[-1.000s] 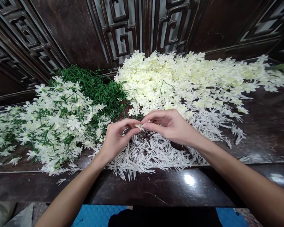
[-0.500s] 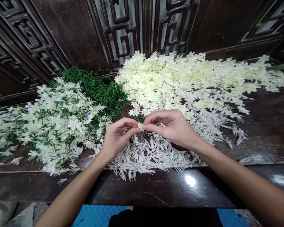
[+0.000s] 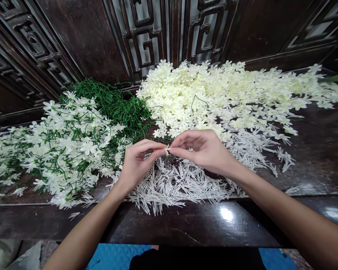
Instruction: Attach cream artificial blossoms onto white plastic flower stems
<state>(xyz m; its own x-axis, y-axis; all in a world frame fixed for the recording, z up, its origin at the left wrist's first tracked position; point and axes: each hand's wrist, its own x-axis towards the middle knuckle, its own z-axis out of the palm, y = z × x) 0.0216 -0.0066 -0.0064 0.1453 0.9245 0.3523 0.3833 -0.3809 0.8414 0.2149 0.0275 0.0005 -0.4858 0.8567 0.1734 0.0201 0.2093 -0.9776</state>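
Observation:
Between my fingertips is a small white artificial flower. My left hand pinches it from the left with thumb and forefinger. From the right, thumb and forefinger of my right hand pinch the same flower; whatever small part they grip is hidden. Below my hands lies a heap of thin white stamen-like sticks. Behind them spreads a pile of loose cream flower heads. Thin green stems are heaped to the back left.
Flowers fitted with green stems form a pile at the left. More white sticks lie right of my right hand. All rests on a dark wooden bench, with a carved wooden back behind. The bench's front edge runs near my forearms.
The flower between my fingertips has turned slightly and shows narrower. Both hands have barely shifted; the piles look the same.

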